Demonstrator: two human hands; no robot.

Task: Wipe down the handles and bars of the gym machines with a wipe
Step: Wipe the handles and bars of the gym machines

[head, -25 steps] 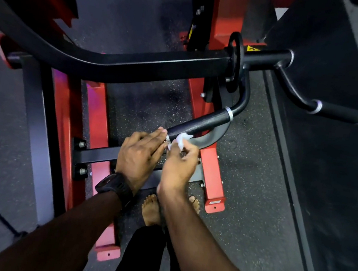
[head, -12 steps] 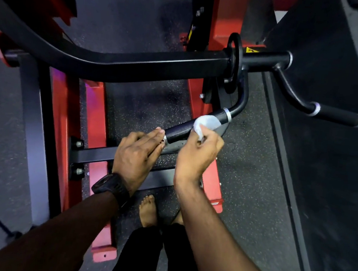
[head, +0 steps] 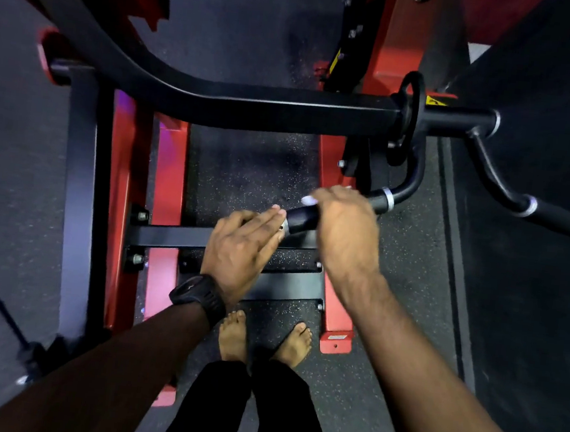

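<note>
The dark rubber floor flecked with white (head: 246, 173) fills most of what I see. On it stands the red-and-black steel gym machine (head: 169, 186), its red rails running away from me on either side. A flat black cross brace (head: 176, 236) is bolted between them. Above them a thick black curved steel arm (head: 253, 107) sweeps across from the upper left. At its right end it splits into two bent handles. The far black padded handle with silver rings (head: 557, 218) sticks out to the right, well apart from my hands.

The near black padded handle (head: 300, 219) slants down towards me, and both my hands are on it. My right hand (head: 346, 222) lies over the middle of its grip, fingers curled down round it and out of sight on the far side. My left hand (head: 242, 243) reaches in from the left with fingers straight and pressed together. My bare feet (head: 234, 337) stand side by side on the floor below the brace. A black wristwatch (head: 198, 294) sits on my left wrist.

The white wipe (head: 309, 200) is clamped between my right hand and the grip. Only a small pale corner shows at the hand's left edge. My left fingertips touch the handle's silver end cap (head: 284, 226).
</note>
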